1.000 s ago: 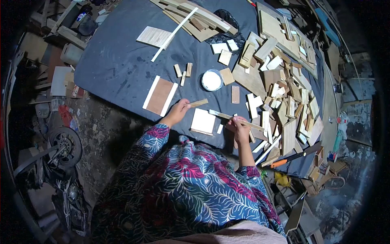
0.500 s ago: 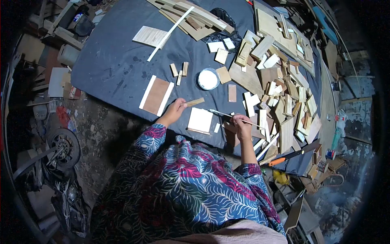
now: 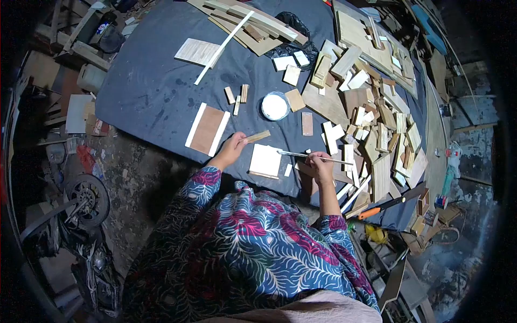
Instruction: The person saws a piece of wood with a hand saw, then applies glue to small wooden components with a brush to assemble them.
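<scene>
My L hand (image 3: 232,149) has its fingers closed on one end of a short wood strip (image 3: 257,137), prob. so the rest of its length sticks out free, just past the far L corner of the white square panel (image 3: 265,159). My R hand (image 3: 322,166) has thumb & fingers pinched round a thin stick (image 3: 344,161), gripped well back from its whitish tip, I'd say to keep skin out of the wet stuff. That tip points L, at the panel's far R corner; can't tell if it's touching. Panel lies flat by the table's near edge, b/w my hands, w/ a thin wood edging (image 3: 263,175) along its near side; prob. set there b/c both hands get to it w/o stretching. Open tub (image 3: 275,106) of white paste sits just beyond, handy for a dip, I guess, w/ a tan square (image 3: 294,100) right beside it. To the L, the brown panel w/ white side strips (image 3: 207,128) lies flat, apart from my work, prob. for elbow room. Offcuts (image 3: 381,137) are heaped R, within reach but off my working spot; the orange-handled saw (image 3: 369,213) lies at the near R edge of the cloth-covered table (image 3: 151,81), seemingly parked out of my way.
</scene>
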Demonstrator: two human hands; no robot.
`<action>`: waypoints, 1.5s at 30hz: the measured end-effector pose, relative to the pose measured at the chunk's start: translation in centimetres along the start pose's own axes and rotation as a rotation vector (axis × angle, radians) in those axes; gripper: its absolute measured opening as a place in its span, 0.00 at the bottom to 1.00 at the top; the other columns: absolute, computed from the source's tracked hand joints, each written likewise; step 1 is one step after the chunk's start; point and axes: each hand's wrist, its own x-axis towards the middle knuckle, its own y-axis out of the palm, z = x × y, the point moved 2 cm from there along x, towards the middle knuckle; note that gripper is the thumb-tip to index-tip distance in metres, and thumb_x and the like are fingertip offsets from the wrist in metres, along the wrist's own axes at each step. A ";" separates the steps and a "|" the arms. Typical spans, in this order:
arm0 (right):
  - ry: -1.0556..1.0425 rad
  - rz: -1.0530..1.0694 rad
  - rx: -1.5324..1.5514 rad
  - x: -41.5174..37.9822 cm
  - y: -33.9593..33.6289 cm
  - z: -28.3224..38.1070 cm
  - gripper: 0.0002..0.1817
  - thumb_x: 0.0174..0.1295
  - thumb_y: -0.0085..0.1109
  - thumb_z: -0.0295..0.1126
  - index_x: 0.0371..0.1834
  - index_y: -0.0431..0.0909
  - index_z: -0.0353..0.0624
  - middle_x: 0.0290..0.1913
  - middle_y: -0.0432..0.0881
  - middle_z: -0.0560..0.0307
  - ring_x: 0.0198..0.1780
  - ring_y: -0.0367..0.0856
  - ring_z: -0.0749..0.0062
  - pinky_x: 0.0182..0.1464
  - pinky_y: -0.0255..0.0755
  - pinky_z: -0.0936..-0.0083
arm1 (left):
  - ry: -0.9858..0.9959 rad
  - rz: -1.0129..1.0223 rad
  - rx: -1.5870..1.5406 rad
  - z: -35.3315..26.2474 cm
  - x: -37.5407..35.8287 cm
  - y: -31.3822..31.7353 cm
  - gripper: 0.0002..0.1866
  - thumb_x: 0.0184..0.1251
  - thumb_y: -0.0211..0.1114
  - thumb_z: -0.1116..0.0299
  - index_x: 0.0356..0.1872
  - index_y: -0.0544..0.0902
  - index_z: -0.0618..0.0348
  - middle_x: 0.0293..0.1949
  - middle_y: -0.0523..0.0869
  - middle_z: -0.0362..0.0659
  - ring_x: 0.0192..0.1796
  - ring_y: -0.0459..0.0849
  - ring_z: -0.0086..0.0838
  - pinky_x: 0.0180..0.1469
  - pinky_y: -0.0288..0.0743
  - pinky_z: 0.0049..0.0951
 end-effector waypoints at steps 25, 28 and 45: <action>0.151 0.053 0.128 5.8 9.2 2.8 0.07 0.54 0.58 0.25 0.35 0.71 0.38 0.26 0.74 0.60 0.27 0.76 0.76 0.32 0.77 0.76 | 0.065 -0.300 0.146 -1.0 -0.5 -0.2 0.10 0.62 0.56 0.66 0.40 0.74 0.61 0.29 0.78 0.47 0.29 0.77 0.30 0.33 0.70 0.27; 0.168 0.039 0.142 4.0 7.3 1.3 0.10 0.54 0.58 0.24 0.38 0.70 0.37 0.26 0.74 0.60 0.28 0.76 0.74 0.34 0.77 0.74 | 0.042 -0.304 0.153 -0.8 -0.2 0.0 0.09 0.61 0.58 0.67 0.39 0.75 0.61 0.29 0.78 0.48 0.29 0.77 0.31 0.33 0.70 0.28; -0.227 -0.157 -0.053 6.1 8.9 5.4 0.10 0.55 0.60 0.31 0.33 0.76 0.34 0.25 0.77 0.59 0.22 0.72 0.80 0.25 0.65 0.85 | 0.167 -0.236 0.171 -3.4 2.5 -0.1 0.05 0.57 0.58 0.73 0.33 0.77 0.61 0.31 0.77 0.50 0.36 0.76 0.42 0.39 0.70 0.35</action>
